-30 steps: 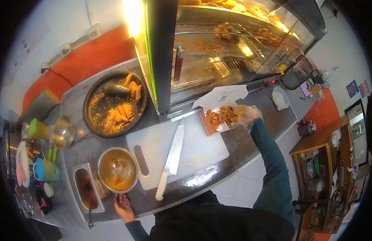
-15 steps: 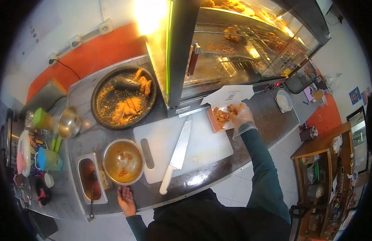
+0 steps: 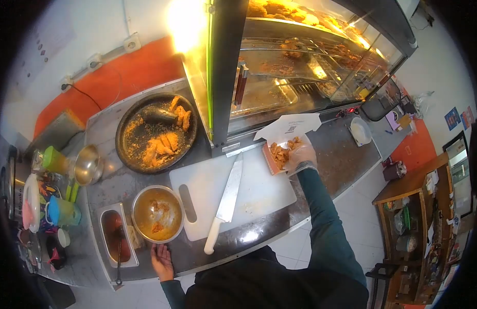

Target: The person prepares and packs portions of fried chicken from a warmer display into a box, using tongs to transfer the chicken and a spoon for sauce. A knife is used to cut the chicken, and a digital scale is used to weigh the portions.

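Note:
My right hand (image 3: 302, 153), in a clear plastic glove, is at the right side of an open takeaway box (image 3: 273, 160). Its fingers are curled over fried chicken pieces (image 3: 280, 153) inside; the fingertips are partly hidden. The box's white lid (image 3: 290, 127) stands raised behind. My bare left hand (image 3: 162, 261) rests palm up at the counter edge, fingers loosely spread, just below a metal bowl (image 3: 139, 226) with orange-brown residue. Between the hands, a large knife (image 3: 229, 195) with a white handle lies across a white cutting board (image 3: 197, 177).
A dark round pan (image 3: 126, 154) holds breaded chicken (image 3: 161, 147) and a scoop. Beside the bowl sits a steel sauce container (image 3: 103, 226) with a ladle. A glass display warmer (image 3: 279, 105) rises behind the board. Cups and another metal bowl (image 3: 89, 166) stand at left.
My right hand has moved slightly lower over the box, its fingers now lower against the chicken. The left hand stays near the bowl. The whole view has shifted slightly.

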The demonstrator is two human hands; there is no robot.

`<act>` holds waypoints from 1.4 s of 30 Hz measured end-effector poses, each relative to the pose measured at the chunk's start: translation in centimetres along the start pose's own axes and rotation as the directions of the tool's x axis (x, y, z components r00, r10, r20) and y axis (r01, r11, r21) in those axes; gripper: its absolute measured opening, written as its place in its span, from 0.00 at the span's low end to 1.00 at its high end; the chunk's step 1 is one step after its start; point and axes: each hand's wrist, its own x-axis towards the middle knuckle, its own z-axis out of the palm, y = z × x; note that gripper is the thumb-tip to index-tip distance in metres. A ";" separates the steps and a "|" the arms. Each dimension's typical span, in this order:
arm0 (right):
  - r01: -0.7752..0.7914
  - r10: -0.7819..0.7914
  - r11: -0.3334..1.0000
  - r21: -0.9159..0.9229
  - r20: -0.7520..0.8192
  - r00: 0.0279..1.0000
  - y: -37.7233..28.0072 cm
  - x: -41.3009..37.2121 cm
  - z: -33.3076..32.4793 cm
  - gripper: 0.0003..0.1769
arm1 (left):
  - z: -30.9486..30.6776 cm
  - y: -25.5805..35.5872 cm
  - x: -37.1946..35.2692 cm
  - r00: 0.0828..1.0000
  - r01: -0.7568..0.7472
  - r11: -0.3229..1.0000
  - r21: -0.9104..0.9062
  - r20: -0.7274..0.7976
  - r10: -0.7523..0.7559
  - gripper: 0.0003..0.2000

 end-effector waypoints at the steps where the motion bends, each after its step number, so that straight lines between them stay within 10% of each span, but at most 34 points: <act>1: -0.071 0.071 0.995 0.071 0.006 0.997 -1.0 -0.5 -0.7 0.18 | 0.0 0.1 0.0 1.000 -0.001 1.000 0.002 -0.003 0.001 0.19; 3: -0.140 0.138 0.980 0.139 0.022 0.990 -1.4 -0.7 -0.8 0.18 | -0.1 0.0 -0.1 1.000 -0.014 1.000 0.001 0.028 0.014 0.19; 8: 0.243 -0.240 0.970 0.026 -0.065 0.968 0.8 -0.9 0.3 0.18 | 0.0 -0.1 -0.2 1.000 -0.025 1.000 -0.018 0.018 0.025 0.19; 12: -0.002 -0.001 0.938 0.348 0.007 1.000 -0.2 -1.3 -0.4 0.19 | 0.1 0.0 -0.4 0.997 -0.049 0.999 -0.020 0.058 0.050 0.19; 17: 0.106 -0.031 0.899 -0.426 0.179 0.983 -1.7 -0.6 -1.6 0.24 | 0.3 0.0 -0.5 0.996 -0.059 0.998 -0.010 0.062 0.060 0.19; 23: 0.126 0.106 0.746 -0.653 0.304 0.947 -2.1 0.4 -0.6 0.24 | 0.1 -0.1 -0.3 0.996 -0.065 0.998 -0.012 0.066 0.065 0.19; 27: 0.008 0.095 0.823 -0.567 0.152 0.984 2.9 2.2 4.0 0.20 | 0.2 -0.1 -0.5 0.997 -0.060 0.998 -0.029 0.056 0.062 0.20; 30: -0.246 0.242 0.962 -0.123 -0.040 0.969 -0.6 0.0 1.3 0.19 | 0.2 -0.2 -0.5 0.997 -0.058 0.997 -0.058 0.044 0.060 0.19; 36: -0.066 0.126 0.951 -0.302 0.185 0.975 -1.6 -0.4 0.1 0.33 | 0.1 0.0 -0.5 0.994 -0.041 0.998 -0.054 0.096 0.046 0.19; 38: 0.378 -0.264 0.786 -0.489 0.288 0.921 -3.6 -1.8 -2.3 0.30 | 0.4 0.1 -0.6 0.995 -0.052 0.997 -0.060 0.087 0.057 0.19; 42: 0.440 -0.417 0.765 -0.471 0.160 0.895 0.5 0.6 0.4 0.26 | -0.1 0.1 -0.5 0.994 -0.026 0.998 -0.061 0.101 0.032 0.19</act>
